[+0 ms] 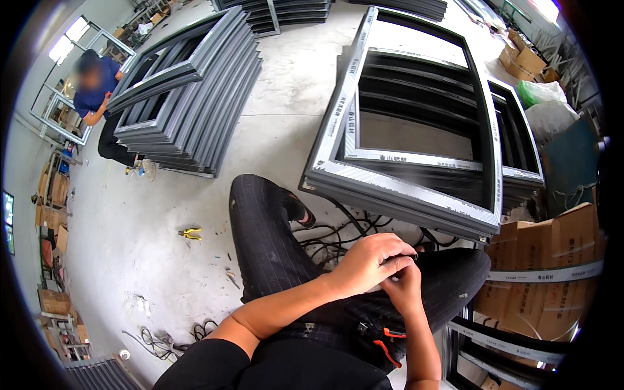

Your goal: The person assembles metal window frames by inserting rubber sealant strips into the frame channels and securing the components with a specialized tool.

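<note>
My left hand (pixel 370 261) and my right hand (pixel 405 286) meet over my right thigh, fingers closed and pressed together. Something small and dark shows at the fingertips, too small to name; the rest of it is hidden by the fingers. On my lap, beside my right forearm, lies a hand tool with red-orange handles (pixel 389 351). In front of my knees, a stack of dark metal window frames (pixel 403 185) with printed film strips stands close to my hands, the top frame lying askew.
Yellow-handled pliers (pixel 190 234) lie on the floor at left. Black cables (pixel 344 227) coil between my legs and the frames. Another frame stack (pixel 195 123) rises at the far left, where a person in blue (pixel 97 97) works. Cardboard boxes (pixel 546 266) stand at right.
</note>
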